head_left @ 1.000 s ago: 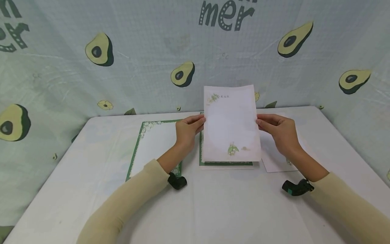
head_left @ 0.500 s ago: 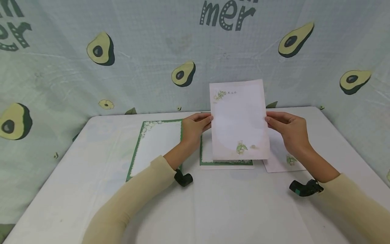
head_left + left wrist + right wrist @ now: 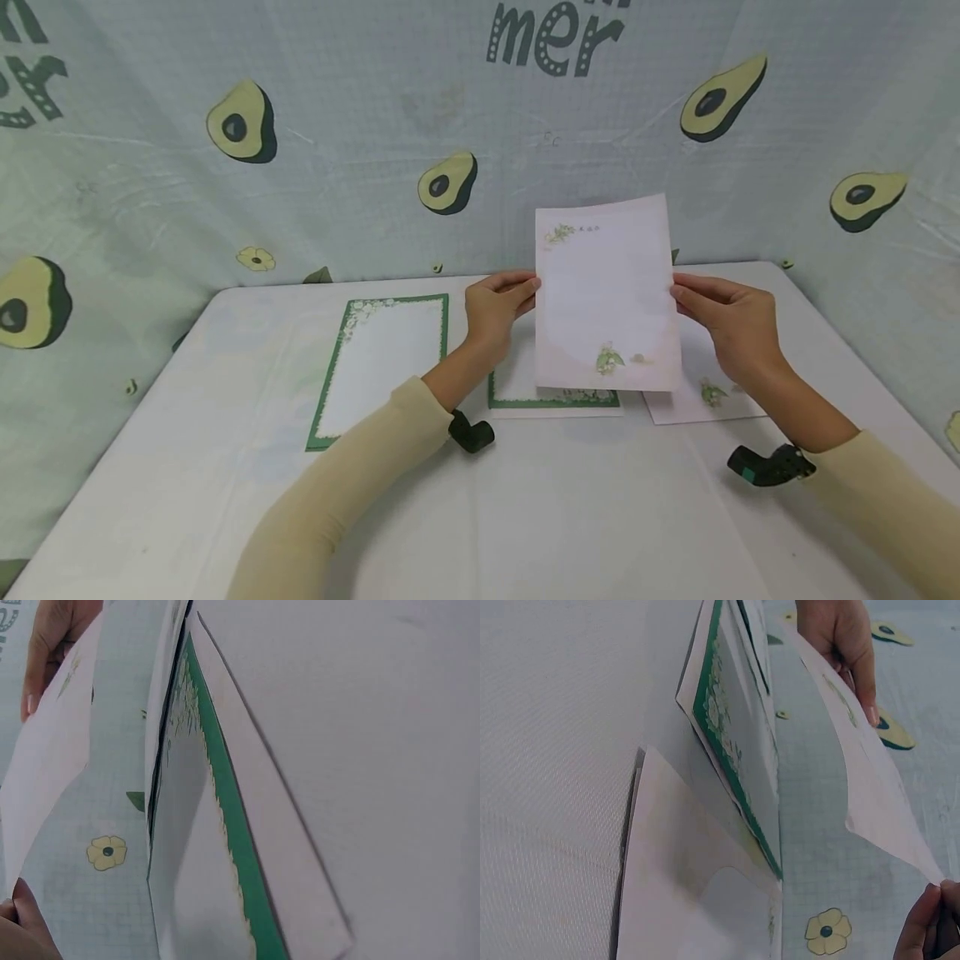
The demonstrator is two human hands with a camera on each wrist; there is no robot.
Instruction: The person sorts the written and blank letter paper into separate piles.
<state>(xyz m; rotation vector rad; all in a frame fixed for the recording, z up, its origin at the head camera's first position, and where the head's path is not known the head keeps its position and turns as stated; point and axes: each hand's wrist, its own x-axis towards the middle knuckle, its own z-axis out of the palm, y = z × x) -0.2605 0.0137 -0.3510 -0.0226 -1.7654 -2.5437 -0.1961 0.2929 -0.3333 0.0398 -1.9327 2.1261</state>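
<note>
Between both hands a sheet of pale pink paper [image 3: 606, 300] is held up, with small green plant prints at its top left and bottom. My left hand [image 3: 495, 312] pinches its left edge, thumb in front. On the opposite edge my right hand [image 3: 735, 321] pinches it at about the same height. Below the raised sheet lies a green-bordered sheet [image 3: 517, 367] on top of paler paper, partly hidden behind it. A pink sheet with a plant print [image 3: 693, 400] lies on the table at right, partly covered by the right hand and the raised sheet.
Another green-bordered sheet [image 3: 397, 350] lies at the left of the white table [image 3: 585, 508], overlapped by the left forearm. A cloth printed with avocados [image 3: 337, 108] hangs behind the table. Black wrist cameras sit at both sleeves.
Both hands have moved to the right together, carrying the raised pink sheet. More of the green-bordered sheet in the middle and of the one at left now shows.
</note>
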